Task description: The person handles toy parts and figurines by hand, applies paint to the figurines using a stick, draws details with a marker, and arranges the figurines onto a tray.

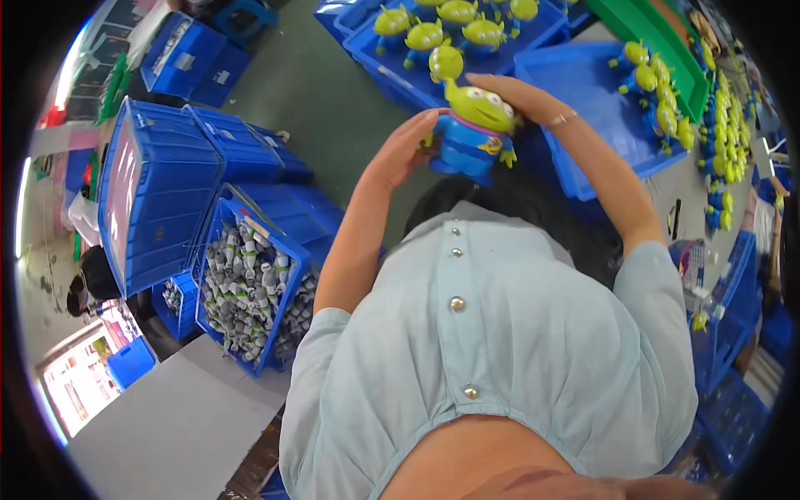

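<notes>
A toy alien figure (473,146) with a green three-eyed head, an antenna and a blue suit is held between my two hands in front of my body. My left hand (408,148) is closed on the figure's side, by its arm. At the top of the head, my right hand (521,98) curls against the figure; its fingertips are partly hidden behind it. Just beyond the held toy is a blue tray (383,79) with several similar alien figures (425,35) standing in it.
On the right lies a second blue tray (575,154) with more figures along its far side, beside a green tray (658,50). Rows of figures (725,133) stand further right. To the left, a blue crate (287,321) holds grey-and-white parts, near stacked blue bins (162,183).
</notes>
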`<state>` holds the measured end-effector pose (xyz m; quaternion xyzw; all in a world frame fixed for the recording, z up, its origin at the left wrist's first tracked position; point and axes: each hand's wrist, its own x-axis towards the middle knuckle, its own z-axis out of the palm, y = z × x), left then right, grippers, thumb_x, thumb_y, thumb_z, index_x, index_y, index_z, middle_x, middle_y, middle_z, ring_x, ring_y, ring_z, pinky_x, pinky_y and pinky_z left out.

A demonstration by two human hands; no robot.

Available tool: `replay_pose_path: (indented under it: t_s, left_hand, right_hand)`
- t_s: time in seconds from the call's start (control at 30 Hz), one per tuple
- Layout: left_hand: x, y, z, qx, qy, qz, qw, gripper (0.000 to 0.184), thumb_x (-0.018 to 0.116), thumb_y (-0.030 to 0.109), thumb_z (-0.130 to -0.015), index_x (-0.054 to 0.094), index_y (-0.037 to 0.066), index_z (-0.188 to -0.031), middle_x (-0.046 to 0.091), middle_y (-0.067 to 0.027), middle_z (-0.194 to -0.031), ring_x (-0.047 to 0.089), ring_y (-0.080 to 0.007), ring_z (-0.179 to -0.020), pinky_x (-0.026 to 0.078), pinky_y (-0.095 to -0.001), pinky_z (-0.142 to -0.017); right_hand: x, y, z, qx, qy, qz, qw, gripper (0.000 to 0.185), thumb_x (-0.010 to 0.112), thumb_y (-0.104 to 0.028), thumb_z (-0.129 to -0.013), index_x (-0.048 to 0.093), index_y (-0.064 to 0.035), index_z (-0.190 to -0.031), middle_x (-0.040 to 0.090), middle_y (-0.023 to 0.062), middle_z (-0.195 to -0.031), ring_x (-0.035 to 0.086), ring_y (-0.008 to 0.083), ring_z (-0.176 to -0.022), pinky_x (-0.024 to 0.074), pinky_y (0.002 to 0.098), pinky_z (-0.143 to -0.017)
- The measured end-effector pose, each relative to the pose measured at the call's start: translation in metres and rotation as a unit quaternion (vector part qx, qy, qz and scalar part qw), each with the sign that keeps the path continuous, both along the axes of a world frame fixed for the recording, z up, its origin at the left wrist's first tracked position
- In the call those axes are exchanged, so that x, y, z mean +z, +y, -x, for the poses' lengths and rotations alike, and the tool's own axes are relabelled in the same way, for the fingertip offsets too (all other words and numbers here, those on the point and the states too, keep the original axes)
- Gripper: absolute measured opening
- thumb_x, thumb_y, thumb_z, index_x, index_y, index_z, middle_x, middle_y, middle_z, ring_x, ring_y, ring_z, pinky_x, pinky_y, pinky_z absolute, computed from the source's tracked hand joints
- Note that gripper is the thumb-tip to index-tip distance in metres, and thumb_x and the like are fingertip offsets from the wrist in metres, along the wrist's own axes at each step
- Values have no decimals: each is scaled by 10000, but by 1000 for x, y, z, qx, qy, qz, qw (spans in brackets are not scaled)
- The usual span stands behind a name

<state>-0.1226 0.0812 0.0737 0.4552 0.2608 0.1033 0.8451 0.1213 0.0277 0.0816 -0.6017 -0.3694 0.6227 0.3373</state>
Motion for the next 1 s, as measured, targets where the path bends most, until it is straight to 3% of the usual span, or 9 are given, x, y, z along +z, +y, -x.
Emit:
replay_pose_path:
  t_s: [0.03,0.1,0.2,0.3,0.33,0.57,0.67,0.8,1.0]
  left_hand:
    - [0,1,6,0,50,-32,998,460,477,394,-932,490,84,-1271,573,-43,-1120,569,-158,-951,491,-343,-811]
    - [-5,1,19,11,18,32,999,440,479,360,-940,496,56,-1257,579,-48,-1096,566,-158,-950,479,-345,-833]
    - [-8,-3,32,63,-21,64,996,408,473,325,-951,508,27,-1227,576,-57,-1089,556,-164,-977,457,-350,-869]
    - [-27,-4,33,105,-48,102,988,384,464,318,-957,521,26,-1200,566,-58,-1096,539,-169,-1013,440,-356,-898]
    - [-34,-4,33,115,-56,120,984,377,461,319,-959,526,29,-1192,562,-56,-1098,533,-170,-1024,436,-357,-907]
    - [-41,-17,14,120,-13,153,981,379,484,297,-951,501,28,-1219,546,-60,-1093,523,-175,-1036,436,-363,-924]
    - [-36,-22,2,79,9,112,990,412,515,285,-936,477,21,-1249,547,-65,-1105,531,-175,-1037,445,-357,-916]
    - [-19,-34,-26,-6,61,2,998,518,618,304,-866,463,9,-1263,564,-68,-1080,559,-159,-963,473,-316,-853]
    - [-2,-47,-64,-117,99,-96,984,663,728,313,-757,453,5,-1276,580,-49,-963,552,-109,-788,464,-238,-616]
  right_hand:
    - [3,6,11,9,-24,7,1000,579,479,-622,-840,625,-67,-921,575,31,-592,554,112,-473,412,241,-377]
    - [18,10,20,31,-56,47,997,616,441,-645,-848,629,-63,-919,589,27,-628,557,117,-470,382,213,-375]
    - [9,4,18,12,49,43,998,613,390,-633,-879,622,-74,-969,639,47,-755,609,127,-593,431,212,-480]
    - [-15,-18,18,-47,230,22,972,611,294,-576,-936,602,-80,-1114,641,23,-967,594,88,-832,467,230,-695]
    - [-14,-29,20,-74,213,25,974,586,272,-527,-962,584,-64,-1141,624,34,-1052,570,112,-949,448,258,-796]
    - [-10,-95,20,-95,295,-56,949,523,293,-454,-981,556,-27,-1128,613,53,-966,562,120,-870,467,254,-738]
    - [-3,-113,19,-116,180,-67,974,462,456,-421,-934,503,-20,-1158,593,65,-983,555,109,-811,460,225,-706]
    - [2,-133,13,-73,-19,-30,997,662,649,-484,-799,456,8,-1198,565,97,-1042,545,139,-903,452,256,-776]
    - [-20,-165,-2,-144,-92,-96,981,802,707,-519,-729,420,23,-1246,525,143,-1145,484,219,-1095,378,334,-955]
